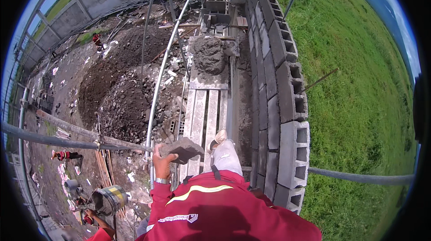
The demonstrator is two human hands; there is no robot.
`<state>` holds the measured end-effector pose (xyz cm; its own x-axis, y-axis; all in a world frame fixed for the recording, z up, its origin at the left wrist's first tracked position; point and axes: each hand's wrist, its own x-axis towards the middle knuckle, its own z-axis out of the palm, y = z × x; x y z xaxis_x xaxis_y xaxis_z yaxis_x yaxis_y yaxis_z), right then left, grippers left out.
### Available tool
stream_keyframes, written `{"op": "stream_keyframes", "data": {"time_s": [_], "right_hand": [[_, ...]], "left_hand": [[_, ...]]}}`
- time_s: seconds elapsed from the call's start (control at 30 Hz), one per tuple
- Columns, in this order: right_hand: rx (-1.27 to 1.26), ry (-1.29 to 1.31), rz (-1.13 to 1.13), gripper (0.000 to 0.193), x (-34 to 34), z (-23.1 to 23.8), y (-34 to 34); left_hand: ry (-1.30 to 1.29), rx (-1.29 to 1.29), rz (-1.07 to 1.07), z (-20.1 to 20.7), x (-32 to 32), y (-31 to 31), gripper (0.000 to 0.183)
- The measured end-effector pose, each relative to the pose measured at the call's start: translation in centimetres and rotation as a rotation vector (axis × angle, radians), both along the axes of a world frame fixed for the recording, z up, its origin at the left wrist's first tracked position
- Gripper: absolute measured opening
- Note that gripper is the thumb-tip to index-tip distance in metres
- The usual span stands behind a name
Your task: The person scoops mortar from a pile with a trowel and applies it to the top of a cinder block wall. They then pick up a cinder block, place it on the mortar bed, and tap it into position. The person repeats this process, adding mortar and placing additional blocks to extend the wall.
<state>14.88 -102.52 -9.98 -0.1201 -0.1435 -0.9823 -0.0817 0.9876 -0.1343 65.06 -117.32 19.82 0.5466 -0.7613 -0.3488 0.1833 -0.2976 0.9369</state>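
Observation:
My left hand (162,162), with a watch on its wrist, is closed on a rough grey slab (185,148) that looks like a broken piece of concrete block. The slab is held beside my leg, above the scaffold planks (197,113). My right hand is out of sight. Farther along the planks, a heap of wet mortar (209,57) sits on a flat mortar board (197,82). Along my right runs a wall of hollow concrete blocks (270,84), its top cells open.
Metal scaffold tubes (162,72) stand along the planks' left side, over a drop to rubble-strewn ground (128,101). Below left, a co-worker's arm (99,223) is near a mortar-smeared bucket (114,196). More blocks (215,5) stand at the far end. Grass (354,97) lies beyond the wall.

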Motion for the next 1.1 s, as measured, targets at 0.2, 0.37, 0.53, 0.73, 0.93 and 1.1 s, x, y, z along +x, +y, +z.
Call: {"op": "stream_keyframes", "data": {"time_s": [0.2,0.37,0.53,0.73,0.93,1.1], "right_hand": [[-0.462,0.026,-0.004,0.045,1.4,5.0,-27.8],[-1.04,-0.018,0.358,0.088,9.1,20.0,-45.8],[-1.264,-0.165,0.684,0.094,17.7,33.4,-54.8],[-1.316,-0.063,0.773,0.061,23.2,34.6,-64.9],[-1.427,0.189,0.73,0.047,26.1,30.5,-80.7],[-1.231,0.38,0.562,0.045,25.7,30.4,-93.8]], "left_hand": [[0.186,0.03,-0.023,2.3,-2.9,-16.3,0.061],[0.385,-0.016,-0.029,5.4,-4.3,-25.0,0.062],[0.525,-0.084,-0.129,5.8,-4.5,-33.3,0.064],[0.66,-0.065,-0.243,2.8,-3.5,-45.7,0.064],[0.666,-0.103,-0.348,0.4,-0.8,-63.3,0.074],[0.473,0.01,-0.25,-1.1,4.7,-72.5,0.074]]}}
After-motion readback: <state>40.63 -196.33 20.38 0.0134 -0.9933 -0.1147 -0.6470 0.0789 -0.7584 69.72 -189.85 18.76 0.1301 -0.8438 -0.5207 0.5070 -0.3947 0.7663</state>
